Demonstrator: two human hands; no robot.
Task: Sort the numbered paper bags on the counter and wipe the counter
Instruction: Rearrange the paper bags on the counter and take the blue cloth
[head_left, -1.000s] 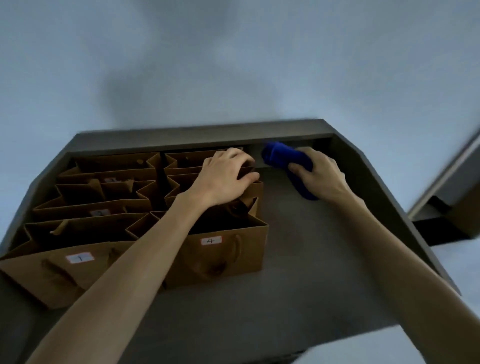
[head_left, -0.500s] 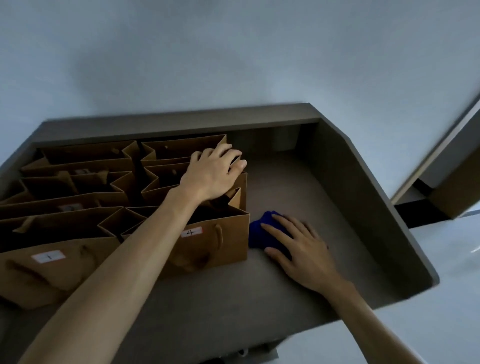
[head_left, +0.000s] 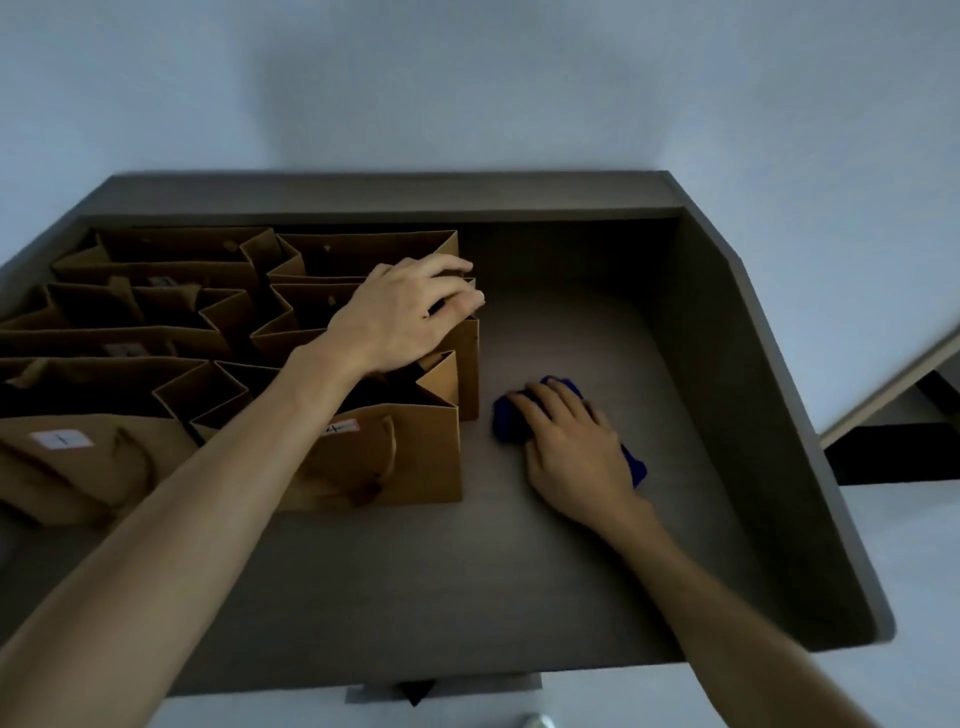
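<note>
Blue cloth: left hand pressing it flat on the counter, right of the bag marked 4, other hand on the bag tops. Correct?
Wrong hand. The head view shows the right hand pressing the blue cloth on the counter, right of the bag marked 4. The left hand is on the bag tops.

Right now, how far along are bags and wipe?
Done, apparently: bags stand in two rows at the counter's left; labels 1 and 4 show, the rest are unreadable. In hand: right hand presses the cloth beside bag 4; left hand rests on the bags. Left: front counter, unconfirmed.
</note>
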